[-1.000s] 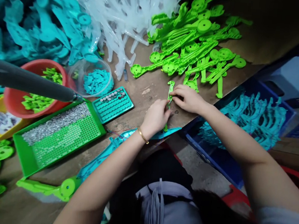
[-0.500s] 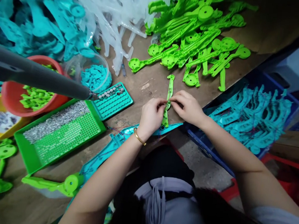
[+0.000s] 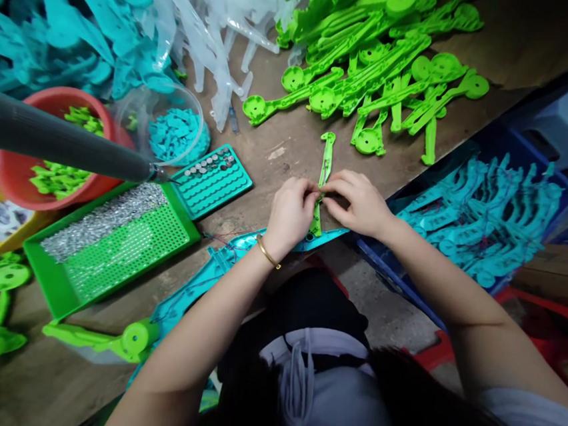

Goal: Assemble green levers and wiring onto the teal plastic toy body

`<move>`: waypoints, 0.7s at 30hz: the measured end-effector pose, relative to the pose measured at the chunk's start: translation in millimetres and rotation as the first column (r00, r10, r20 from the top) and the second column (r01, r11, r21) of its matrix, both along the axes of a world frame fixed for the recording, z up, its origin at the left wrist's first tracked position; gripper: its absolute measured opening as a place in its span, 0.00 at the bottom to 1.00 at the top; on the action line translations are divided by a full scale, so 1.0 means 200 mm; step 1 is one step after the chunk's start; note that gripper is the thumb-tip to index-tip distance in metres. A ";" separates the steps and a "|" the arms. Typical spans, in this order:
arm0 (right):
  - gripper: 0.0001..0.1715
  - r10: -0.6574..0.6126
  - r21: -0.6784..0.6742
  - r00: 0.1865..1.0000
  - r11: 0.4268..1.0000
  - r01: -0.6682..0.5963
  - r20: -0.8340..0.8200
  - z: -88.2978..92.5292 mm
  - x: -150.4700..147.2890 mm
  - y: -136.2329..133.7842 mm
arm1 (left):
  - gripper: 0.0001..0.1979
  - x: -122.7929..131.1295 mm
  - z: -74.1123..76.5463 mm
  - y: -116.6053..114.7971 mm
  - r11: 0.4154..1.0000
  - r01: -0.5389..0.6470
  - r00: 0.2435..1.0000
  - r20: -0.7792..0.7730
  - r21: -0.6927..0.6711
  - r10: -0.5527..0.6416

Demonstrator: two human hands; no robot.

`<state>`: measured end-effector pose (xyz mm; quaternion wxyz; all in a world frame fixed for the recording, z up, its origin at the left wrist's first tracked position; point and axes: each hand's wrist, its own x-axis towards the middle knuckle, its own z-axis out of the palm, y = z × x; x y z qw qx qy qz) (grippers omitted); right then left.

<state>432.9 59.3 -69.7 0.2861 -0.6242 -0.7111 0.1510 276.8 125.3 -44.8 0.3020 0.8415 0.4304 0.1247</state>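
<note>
- Slim green piece (image 3: 327, 153) stands lengthwise in front of you near the edge of the table (image 3: 273, 165), its hooked end pointing away from you and its near end just by, perhaps over, a long teal part (image 3: 329, 236).
- Your left hand (image 3: 292, 207) comes in from one side, thumb and fingertips pinched at the middle of the green piece.
- Your right hand (image 3: 362, 204) meets it from the other side, fingertips drawn together at the same spot; they cover whatever lies between them, so I cannot tell whether you grip the piece itself or something tiny on it.
- Judging by this, the step in hand is fine two-handed work at the middle of the piece, probably fitting or adjusting a small detail there.
- Your next move seems to call for a steady left pinch, small right fingertip motions, and a clear look at that spot before you let go.
- Beyond your hands lies a pile of similar green parts (image 3: 349, 58), well apart from the piece.
- To your left sit a teal tray (image 3: 210, 196) with round silver pieces (image 3: 207, 164) in its far rows, and a green tray (image 3: 50, 294) bearing many small silvery bits (image 3: 107, 216).
</note>
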 end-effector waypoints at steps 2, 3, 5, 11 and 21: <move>0.10 0.003 0.004 1.000 1.000 -0.002 -0.026 -0.01 -0.01 -0.01 | 0.05 0.00 0.00 0.00 1.000 0.008 1.000 -0.013 0.000 -0.008; 0.10 -0.004 0.009 0.999 1.000 0.004 -0.039 -0.02 -0.01 -0.01 | 0.05 0.00 0.00 0.00 1.000 0.012 1.000 -0.018 0.002 -0.012; 0.08 -0.022 0.023 0.998 0.999 0.023 -0.064 -0.04 -0.01 -0.01 | 0.05 0.01 -0.01 0.00 1.000 0.016 1.000 -0.027 0.012 -0.015; 0.08 -0.056 0.019 0.993 0.998 0.058 -0.100 -0.06 -0.01 0.01 | 0.10 -0.01 -0.01 -0.05 0.991 0.060 0.997 -0.056 0.116 -0.053; 0.05 -0.107 -0.286 0.994 0.952 0.108 0.018 0.09 -0.03 0.08 | 0.16 -0.07 -0.07 -0.15 0.932 0.094 0.991 -0.119 0.350 -0.055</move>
